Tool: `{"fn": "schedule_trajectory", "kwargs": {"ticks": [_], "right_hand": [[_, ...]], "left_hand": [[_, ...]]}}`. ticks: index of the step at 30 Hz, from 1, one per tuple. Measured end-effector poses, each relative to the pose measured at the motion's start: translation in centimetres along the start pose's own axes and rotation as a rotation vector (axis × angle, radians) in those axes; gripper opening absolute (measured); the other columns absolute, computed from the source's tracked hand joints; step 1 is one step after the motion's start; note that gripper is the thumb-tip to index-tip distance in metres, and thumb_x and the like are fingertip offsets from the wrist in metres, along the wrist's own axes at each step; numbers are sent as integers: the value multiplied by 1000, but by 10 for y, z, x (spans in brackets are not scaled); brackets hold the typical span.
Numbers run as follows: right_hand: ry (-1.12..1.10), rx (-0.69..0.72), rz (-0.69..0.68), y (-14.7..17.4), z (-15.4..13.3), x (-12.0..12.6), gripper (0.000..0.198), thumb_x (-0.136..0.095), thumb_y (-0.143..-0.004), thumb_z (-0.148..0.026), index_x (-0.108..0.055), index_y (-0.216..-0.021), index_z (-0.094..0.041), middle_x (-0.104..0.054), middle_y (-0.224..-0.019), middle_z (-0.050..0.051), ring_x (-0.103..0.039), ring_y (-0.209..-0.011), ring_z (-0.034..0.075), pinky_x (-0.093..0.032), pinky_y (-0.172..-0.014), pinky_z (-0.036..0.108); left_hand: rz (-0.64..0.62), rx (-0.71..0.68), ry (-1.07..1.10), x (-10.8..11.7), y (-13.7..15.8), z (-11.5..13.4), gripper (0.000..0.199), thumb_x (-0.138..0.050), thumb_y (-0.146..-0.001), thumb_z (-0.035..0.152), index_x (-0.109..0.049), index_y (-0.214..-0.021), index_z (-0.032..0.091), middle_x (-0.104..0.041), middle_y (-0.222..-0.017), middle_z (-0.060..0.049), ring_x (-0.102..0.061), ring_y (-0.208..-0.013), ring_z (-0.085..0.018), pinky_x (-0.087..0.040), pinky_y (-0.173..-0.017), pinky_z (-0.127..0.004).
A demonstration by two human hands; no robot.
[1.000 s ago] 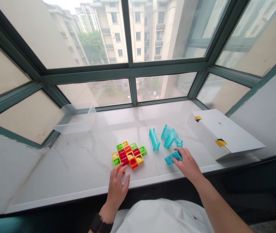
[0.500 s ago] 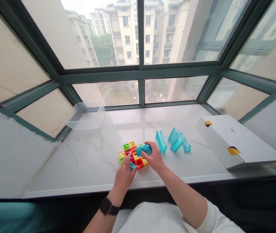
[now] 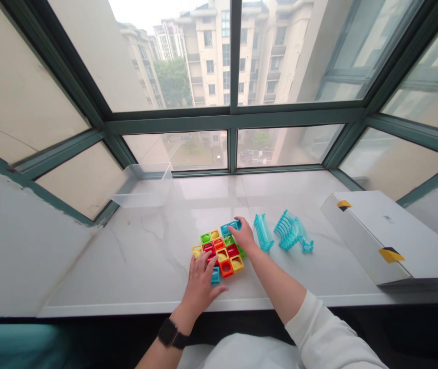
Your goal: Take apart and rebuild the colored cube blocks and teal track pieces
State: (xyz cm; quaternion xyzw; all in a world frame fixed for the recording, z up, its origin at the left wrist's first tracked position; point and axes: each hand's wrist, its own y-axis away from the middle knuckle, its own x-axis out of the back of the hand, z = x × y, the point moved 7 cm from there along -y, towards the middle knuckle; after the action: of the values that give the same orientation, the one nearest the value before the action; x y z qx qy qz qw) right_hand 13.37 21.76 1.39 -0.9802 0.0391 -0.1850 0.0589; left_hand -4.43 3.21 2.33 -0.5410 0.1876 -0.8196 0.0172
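A cluster of colourful plastic building blocks (image 3: 218,244), in red, orange, yellow and green, lies flat on the white ledge. My right hand (image 3: 244,236) pinches a blue block (image 3: 226,228) at the cluster's far edge, thumb on its near side. At the near left, my left hand (image 3: 199,282) spreads its fingers, the tips touching or just over the blocks. A second blue block (image 3: 215,275) sits at the cluster's near edge, partly hidden behind that hand.
Right of my right hand lie a straight clear-turquoise track piece (image 3: 264,233) and some curved turquoise pieces (image 3: 290,233). A clear plastic bin (image 3: 145,197) stands at the back left. The white box (image 3: 392,230) is at the right, and windows enclose the ledge (image 3: 134,266).
My right hand has moved the blue block away from me to the cluster's far edge. My left hand has drawn back and opened, letting go of the near blue block.
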Motion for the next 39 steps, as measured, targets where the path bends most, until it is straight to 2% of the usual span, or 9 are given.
{"fn": "schedule_trajectory", "kwargs": {"ticks": [4, 7, 9, 14, 17, 21, 27, 31, 39], "right_hand": [[-122, 101, -81, 24, -31, 4, 48, -69, -88, -45, -61, -130, -23, -69, -130, 10, -67, -115, 26, -53, -103, 41], [-233, 106, -349, 44, -49, -9, 46, -69, -91, -46, -62, -132, -25, -74, -122, 5, -71, -106, 23, -58, -94, 37], [-217, 101, -346, 47, -51, -7, 43, -68, -93, -45, -63, -131, -26, -75, -121, 4, -72, -107, 23, -57, -97, 37], [8, 116, -245, 47, -34, -3, 40, -56, -102, -44, -63, -136, -26, -74, -129, 6, -70, -117, 25, -53, -106, 41], [253, 250, -366, 57, -32, -20, 38, -50, -105, -40, -67, -136, -25, -71, -138, 8, -61, -133, 29, -42, -119, 48], [428, 272, -262, 64, -30, -15, 42, -42, -109, -39, -66, -138, -22, -68, -140, 12, -57, -134, 30, -40, -119, 49], [410, 422, -417, 77, -33, -15, 59, -69, -92, -35, -57, -149, -25, -66, -142, 9, -58, -132, 28, -41, -117, 45], [506, 321, -330, 65, -29, -22, 45, -57, -98, -20, -63, -143, -24, -69, -136, 9, -59, -125, 27, -47, -108, 40], [562, 234, -230, 41, -27, -36, 25, -56, -104, -26, -74, -122, -24, -72, -120, 10, -60, -113, 28, -47, -98, 36]], "left_hand": [[115, 61, 112, 22, -36, 0, 72, -63, -99, 44, -31, -161, 24, -41, -164, -19, -33, -157, -36, -29, -128, -62], [104, 47, 229, 27, -65, -2, 59, -56, -101, 32, -38, -156, 23, -54, -152, -16, -50, -146, -30, -46, -119, -50], [102, 71, 267, 28, -74, -9, 49, -52, -101, 28, -46, -149, 24, -63, -138, -12, -62, -130, -26, -54, -109, -44], [87, 160, 156, 20, -54, -32, 41, -56, -98, 28, -57, -138, 23, -68, -120, -11, -66, -110, -29, -55, -100, -49], [110, 195, 73, 13, -33, -38, 52, -62, -96, 35, -53, -147, 24, -62, -137, -15, -60, -126, -35, -48, -110, -58], [168, 237, 126, 1, -12, -38, 75, -61, -98, 45, -30, -163, 24, -46, -158, -18, -45, -147, -37, -42, -118, -60], [181, 226, 222, -13, -4, -39, 50, -48, -104, 30, -45, -154, 25, -52, -155, -15, -47, -147, -33, -41, -121, -60], [155, 228, 281, -21, -4, -41, 51, -42, -105, 26, -48, -155, 27, -58, -153, -11, -51, -145, -31, -41, -122, -60], [155, 316, 380, -30, 6, -43, 56, -36, -106, 23, -41, -162, 30, -51, -161, -9, -43, -153, -30, -39, -125, -58]]}}
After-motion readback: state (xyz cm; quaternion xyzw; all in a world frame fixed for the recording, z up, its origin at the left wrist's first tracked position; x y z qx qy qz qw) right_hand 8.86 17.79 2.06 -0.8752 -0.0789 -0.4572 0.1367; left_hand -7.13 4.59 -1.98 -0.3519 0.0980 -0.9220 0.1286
